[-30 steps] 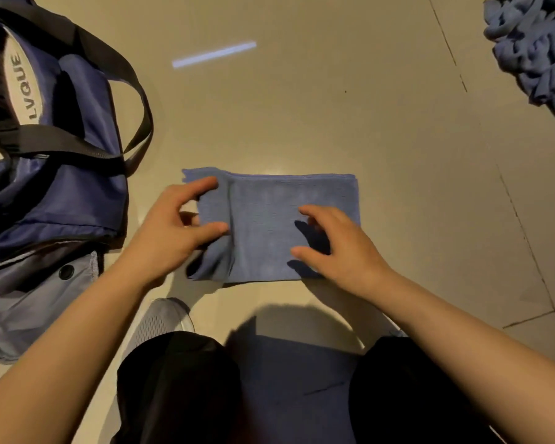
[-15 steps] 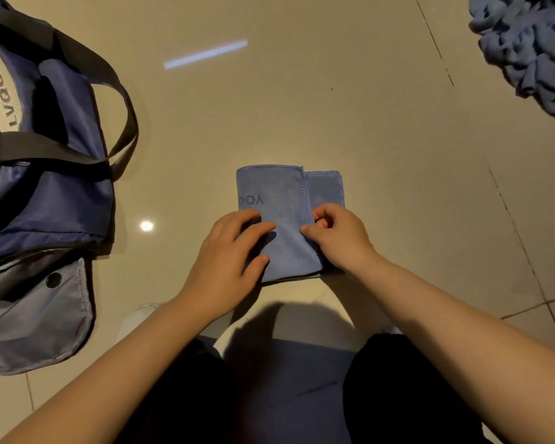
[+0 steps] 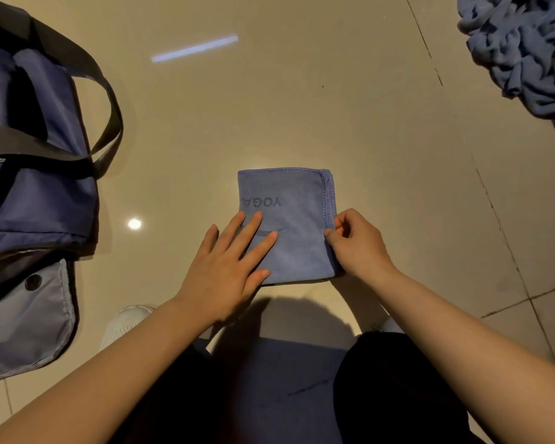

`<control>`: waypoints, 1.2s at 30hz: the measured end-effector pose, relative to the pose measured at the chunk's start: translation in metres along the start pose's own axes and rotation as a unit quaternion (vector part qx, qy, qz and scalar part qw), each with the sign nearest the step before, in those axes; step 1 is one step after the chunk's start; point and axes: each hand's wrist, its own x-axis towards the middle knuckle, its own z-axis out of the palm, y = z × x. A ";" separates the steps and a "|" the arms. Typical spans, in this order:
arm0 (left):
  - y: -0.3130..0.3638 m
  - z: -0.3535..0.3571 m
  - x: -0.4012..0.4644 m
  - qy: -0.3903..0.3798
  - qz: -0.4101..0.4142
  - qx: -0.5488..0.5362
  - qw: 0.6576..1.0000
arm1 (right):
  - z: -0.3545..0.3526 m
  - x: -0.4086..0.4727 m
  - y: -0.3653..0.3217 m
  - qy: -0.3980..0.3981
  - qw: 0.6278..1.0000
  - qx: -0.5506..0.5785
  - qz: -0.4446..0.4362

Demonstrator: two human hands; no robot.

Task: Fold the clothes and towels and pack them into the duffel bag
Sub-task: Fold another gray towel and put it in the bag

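Head view. A blue towel, folded into a compact square with the stitched word "YOGA" facing up, lies on the tiled floor directly in front of the person's knees. The left hand rests flat on the towel's near-left part, fingers straight and spread, pressing the layers down. The right hand sits at the towel's right edge, thumb and curled fingers pinching the stacked hems where the layers meet. The two hands are apart, one on either side of the square.

The duffel bag, dark blue with black straps, lies to the left, well apart from the towel; whether its mouth is open is not clear from this angle. A heap of unfolded blue cloth lies at the upper right, also well apart. A white shoe shows beside the left forearm.

Step in hand, as judged: aligning and flattening the final fold of this towel. The next move likely calls for lifting the square with the layers kept together, carrying it left to the bag, and then taking the next piece from the heap.
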 end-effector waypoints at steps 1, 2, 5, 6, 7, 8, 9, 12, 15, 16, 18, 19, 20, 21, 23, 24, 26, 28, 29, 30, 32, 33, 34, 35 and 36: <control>0.000 0.000 0.000 0.002 0.003 0.005 1.000 | 0.000 0.000 0.000 0.002 1.000 -0.010 -0.011; -0.001 0.000 0.000 0.005 0.005 0.007 1.000 | 0.000 -0.001 -0.001 0.004 1.000 -0.020 -0.023; 0.005 0.002 0.003 0.003 -0.010 0.006 1.000 | -0.002 0.004 -0.006 0.013 0.993 -0.090 -0.077; 0.009 0.001 0.005 -0.002 -0.012 0.000 1.000 | -0.004 0.008 -0.008 0.016 0.986 -0.134 -0.097; 0.015 0.000 0.007 -0.008 -0.004 -0.007 1.000 | -0.007 0.013 -0.010 0.025 0.978 -0.174 -0.111; 0.023 -0.002 0.007 -0.009 0.014 -0.021 1.000 | -0.012 0.018 -0.013 0.039 0.969 -0.214 -0.119; 0.033 -0.005 0.007 -0.006 0.039 -0.043 0.998 | -0.018 0.023 -0.015 0.064 0.956 -0.256 -0.127; 0.055 -0.019 0.006 -0.003 0.125 -0.095 0.988 | -0.036 0.019 -0.021 0.152 0.926 -0.305 -0.163; 0.042 -0.020 0.015 0.043 0.101 -0.062 0.992 | -0.028 -0.008 -0.025 0.092 0.958 -0.231 -0.143; 0.032 -0.018 0.018 0.051 0.068 -0.045 0.995 | -0.020 -0.018 -0.023 0.036 0.965 -0.229 -0.119; 0.014 -0.012 0.019 0.005 0.035 0.000 0.999 | -0.007 -0.030 -0.015 -0.036 0.962 -0.258 -0.084; 0.010 -0.009 0.017 -0.033 0.044 0.015 0.998 | -0.005 -0.029 -0.013 -0.037 0.959 -0.269 -0.079; 0.011 -0.004 0.013 -0.055 0.064 0.020 0.996 | -0.005 -0.025 -0.013 -0.024 0.959 -0.273 -0.071; 0.015 -0.001 0.009 -0.069 0.085 0.014 0.994 | -0.007 -0.018 -0.014 -0.011 0.959 -0.276 -0.056; 0.030 0.008 0.001 -0.070 0.122 -0.002 0.990 | -0.015 -0.002 -0.017 0.002 0.959 -0.284 -0.018; 0.035 0.012 -0.002 -0.059 0.128 0.004 0.990 | -0.019 0.005 -0.016 0.008 0.955 -0.296 -0.010; 0.032 0.017 -0.004 -0.034 0.080 0.032 0.996 | -0.028 0.018 -0.008 0.028 0.940 -0.338 -0.033; 0.016 0.019 0.000 -0.025 -0.007 0.044 0.999 | -0.042 0.025 0.006 0.042 0.941 -0.330 -0.060; 0.008 0.019 0.002 -0.034 -0.039 0.043 0.998 | -0.049 0.028 0.013 0.043 0.947 -0.313 -0.065; 0.002 0.019 0.002 -0.045 -0.060 0.040 0.996 | -0.056 0.029 0.020 0.041 0.952 -0.298 -0.065; -0.002 0.019 0.003 -0.065 -0.075 0.035 0.994 | -0.070 0.029 0.032 0.041 0.955 -0.289 -0.058; -0.001 0.018 0.004 -0.069 -0.078 0.028 0.994 | -0.077 0.029 0.038 0.037 0.953 -0.295 -0.053; 0.000 0.018 0.004 -0.071 -0.079 0.017 0.994 | -0.083 0.027 0.042 0.026 0.951 -0.305 -0.048; 0.001 0.019 0.004 -0.071 -0.080 0.006 0.994 | -0.088 0.026 0.045 0.007 0.946 -0.320 -0.046; 0.002 0.021 0.003 -0.070 -0.083 -0.006 0.994 | -0.092 0.025 0.046 -0.017 0.942 -0.333 -0.044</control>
